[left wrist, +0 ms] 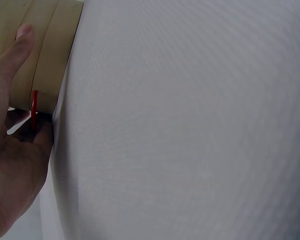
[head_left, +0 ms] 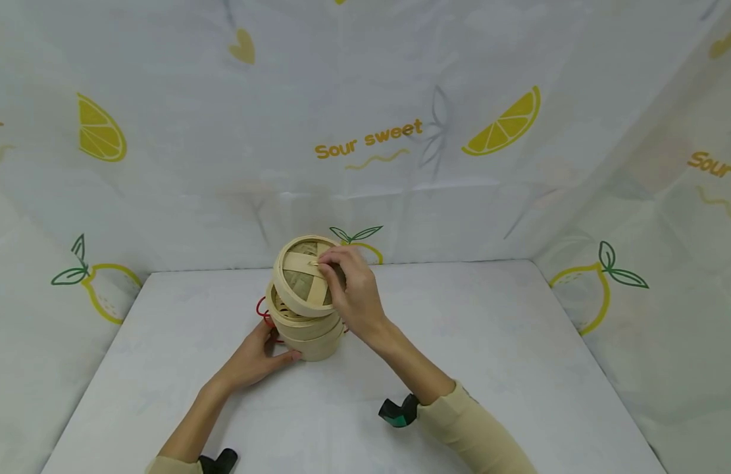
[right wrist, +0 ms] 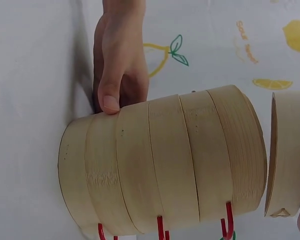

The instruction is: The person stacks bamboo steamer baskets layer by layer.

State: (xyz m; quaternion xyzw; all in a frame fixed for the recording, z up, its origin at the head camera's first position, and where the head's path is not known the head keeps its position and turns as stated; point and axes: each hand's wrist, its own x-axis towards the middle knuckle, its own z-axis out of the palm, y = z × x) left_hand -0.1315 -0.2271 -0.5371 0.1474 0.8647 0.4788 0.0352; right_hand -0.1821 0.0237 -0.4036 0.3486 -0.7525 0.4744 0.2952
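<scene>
A stack of bamboo steamer baskets (head_left: 313,343) stands on the white table, with red cord loops (right wrist: 160,229) on its sides. My left hand (head_left: 254,357) holds the lower part of the stack from the left, its thumb against the side in the left wrist view. Above the stack, my right hand (head_left: 359,295) pinches the small top handle of the round bamboo lid (head_left: 295,262). This lid is tilted and raised; a gap shows between it and the top basket in the right wrist view. Slatted weave inside the top basket is partly visible under the lid.
The white table (head_left: 489,342) reaches out on both sides of the stack. Close behind it hangs a white curtain (head_left: 223,164) printed with lemons and lettering. Black straps (head_left: 399,411) sit at both wrists.
</scene>
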